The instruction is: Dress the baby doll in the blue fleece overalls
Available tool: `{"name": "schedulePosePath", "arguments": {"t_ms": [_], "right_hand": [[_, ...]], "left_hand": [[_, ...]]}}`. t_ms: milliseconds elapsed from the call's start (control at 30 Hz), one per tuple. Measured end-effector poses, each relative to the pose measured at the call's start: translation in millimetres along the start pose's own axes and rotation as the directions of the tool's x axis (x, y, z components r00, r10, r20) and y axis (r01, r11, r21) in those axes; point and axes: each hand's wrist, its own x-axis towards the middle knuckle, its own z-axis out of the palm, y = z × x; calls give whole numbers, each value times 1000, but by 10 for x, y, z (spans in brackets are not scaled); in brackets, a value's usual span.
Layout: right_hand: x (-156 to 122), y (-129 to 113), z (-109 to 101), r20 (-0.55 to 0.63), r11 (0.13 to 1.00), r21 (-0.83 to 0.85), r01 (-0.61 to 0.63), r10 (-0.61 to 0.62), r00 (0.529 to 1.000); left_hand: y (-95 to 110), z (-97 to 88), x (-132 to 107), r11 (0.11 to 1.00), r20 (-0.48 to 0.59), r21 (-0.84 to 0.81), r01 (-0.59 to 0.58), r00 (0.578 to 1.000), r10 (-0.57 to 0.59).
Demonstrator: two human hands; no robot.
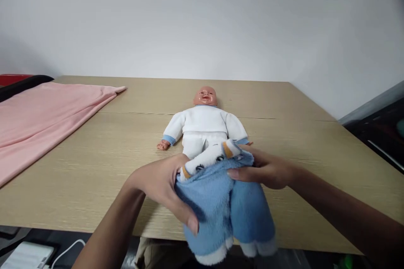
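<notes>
A baby doll (205,124) in a white top lies on its back on the wooden table (94,168), head toward the wall. Its socked feet (208,157) stick out at the waist opening of fluffy blue trousers (227,214) with white cuffs. My left hand (160,185) is closed on the left side of the trousers' waistband, thumb over the fabric. Gripping the right side of the waistband is my right hand (265,170). The trouser legs hang over the table's near edge.
A pink cloth (41,117) is spread over the table's left part. Behind it sits something dark and red (19,82). A white device with a cable (28,256) lies below the table's front edge at left. Dark furniture (378,130) stands at right.
</notes>
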Motion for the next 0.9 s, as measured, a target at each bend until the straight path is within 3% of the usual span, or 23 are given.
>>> {"name": "schedulePosePath", "arguments": {"t_ms": [33, 133, 200, 300, 367, 467, 533, 600, 733, 867, 900], "right_hand": [[13, 46, 25, 33, 998, 62, -19, 17, 999], [48, 130, 93, 215, 971, 232, -63, 12, 977], [56, 153, 120, 285, 956, 283, -83, -1, 959], [45, 201, 139, 178, 963, 270, -15, -35, 983], [29, 259, 170, 50, 961, 274, 34, -50, 997], [10, 346, 292, -52, 933, 359, -21, 42, 998], [6, 357, 415, -59, 912, 409, -44, 75, 995], [7, 321, 533, -33, 908, 418, -37, 56, 998], [4, 191, 678, -67, 903, 414, -117, 159, 985], [-1, 115, 787, -40, 939, 344, -29, 46, 998], [-4, 112, 825, -84, 955, 297, -14, 40, 996]], "left_hand": [[-27, -3, -12, 999, -22, -34, 3, 1000, -4], [-153, 38, -53, 994, -233, -99, -54, 972, 30], [-238, 108, -100, 993, -323, -121, -5, 946, -34], [-324, 265, -178, 978, -387, -146, 151, 901, -197], [-361, 382, -216, 961, -415, -208, 182, 873, -255], [-422, 544, -243, 929, -392, -359, 96, 887, -243], [-473, 641, -257, 896, -341, -445, 5, 923, -175], [-526, 735, -278, 860, -344, -504, -75, 931, -120], [-592, 892, -350, 803, -481, -578, -143, 855, -194], [-541, 982, -413, 784, -512, -613, -99, 805, -299], [-506, 1002, -423, 801, -524, -594, -80, 793, -309]]}}
